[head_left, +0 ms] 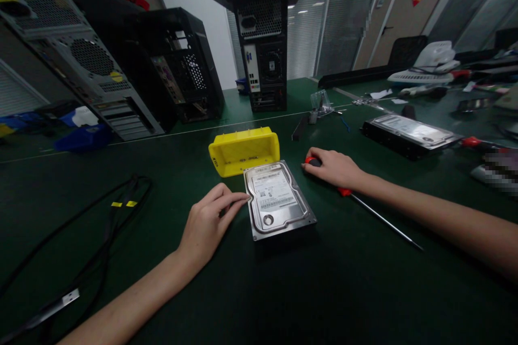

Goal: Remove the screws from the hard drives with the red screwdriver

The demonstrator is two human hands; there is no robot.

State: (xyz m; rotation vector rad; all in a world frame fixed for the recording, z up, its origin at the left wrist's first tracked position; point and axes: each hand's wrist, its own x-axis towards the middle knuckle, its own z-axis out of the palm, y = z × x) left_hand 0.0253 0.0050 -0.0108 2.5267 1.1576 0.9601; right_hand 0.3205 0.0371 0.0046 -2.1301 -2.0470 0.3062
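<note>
A silver hard drive [272,197] with a white label lies face up on the green table in front of me. The thumb and fingertips of my left hand [210,215] are pinched together at the drive's left edge; whatever may be between them is too small to see. To the right of the drive, my right hand [334,167] is wrapped round the red and black handle of a screwdriver [384,220]. Its long shaft points back toward the lower right, beneath my forearm. Just behind the drive sits a yellow plastic bin [246,152].
Black computer cases [263,38] stand at the back and left. Black cables [107,226] lie looped at left. A second hard drive [410,129] in a black bracket rests at right, near another red-handled tool [471,142]. Small parts in clear plastic [321,103] lie farther back.
</note>
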